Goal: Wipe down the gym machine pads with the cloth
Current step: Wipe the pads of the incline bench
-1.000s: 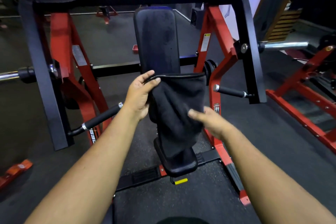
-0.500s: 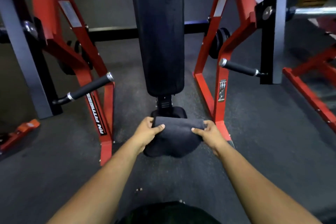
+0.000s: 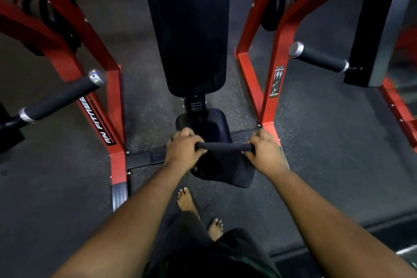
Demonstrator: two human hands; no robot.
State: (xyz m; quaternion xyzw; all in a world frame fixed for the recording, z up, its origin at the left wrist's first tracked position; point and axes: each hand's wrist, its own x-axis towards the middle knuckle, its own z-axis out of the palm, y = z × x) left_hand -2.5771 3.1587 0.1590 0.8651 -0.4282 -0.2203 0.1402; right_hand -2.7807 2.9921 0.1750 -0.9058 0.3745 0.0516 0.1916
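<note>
Both hands: left hand [image 3: 184,148] and right hand [image 3: 265,153] are gripping the black cloth [image 3: 225,165], one at each end of its rolled top edge.
Fingers: on each hand they are curling round the cloth's bunched edge and clamping it; neither hand is holding anything else.
Cloth position: it is hanging between the hands over the near end of the seat pad [image 3: 207,126], draping down past the pad's front toward the floor [image 3: 316,142].
Cloth axis: the rolled edge is running left to right across the view, roughly level; the loose part is falling below it, toward the person's bare feet.
Seat pad: it is lying low, its long axis pointing away from the person toward the back pad [image 3: 187,29], which is rising upright between the red frame uprights [image 3: 270,74].
Step in hand: the seat pad wipe looks to be under way, with the cloth stretched over the pad's front.
Next move: it probably calls for dragging the taut cloth along the pad's length with even pressure from both hands.
</note>
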